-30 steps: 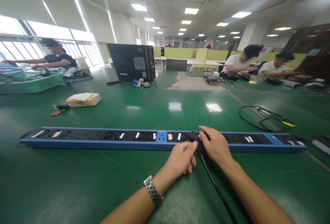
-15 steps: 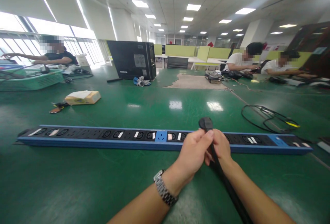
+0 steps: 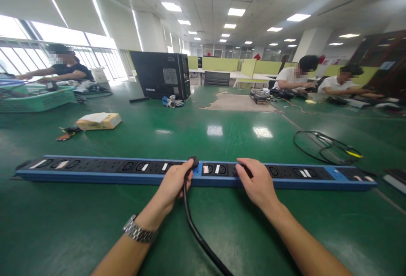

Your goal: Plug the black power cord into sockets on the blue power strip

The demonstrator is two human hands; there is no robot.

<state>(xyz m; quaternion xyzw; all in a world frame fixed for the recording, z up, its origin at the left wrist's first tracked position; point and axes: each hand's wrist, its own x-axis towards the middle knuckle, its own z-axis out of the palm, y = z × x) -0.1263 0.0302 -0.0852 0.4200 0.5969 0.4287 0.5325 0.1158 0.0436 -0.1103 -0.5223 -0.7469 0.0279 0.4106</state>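
Note:
A long blue-and-black power strip [image 3: 104, 169] lies across the green table in front of me, with rows of sockets and several white stickers. My left hand [image 3: 173, 183], a metal watch on its wrist, pinches a black plug [image 3: 193, 161] over the blue socket section near the strip's middle. Whether the plug sits in a socket is hidden by my fingers. From the plug a thick black cable [image 3: 198, 235] runs down toward me. Farther right, my right hand [image 3: 256, 178] is at the strip, thumb and fingers apart, nothing visible between them but the strip's dark face.
A tissue pack [image 3: 100, 121] and a black computer case [image 3: 160, 75] stand beyond the strip. Gloves [image 3: 173, 101] lie by the case. At right is a coiled black cable [image 3: 326, 144]. A green basket [image 3: 41, 98] stands far left. Three people sit around the table.
Both hands were together on the plug and cable. My left hand has carried the plug left and down to the strip's middle; my right hand has let go and moved to the strip.

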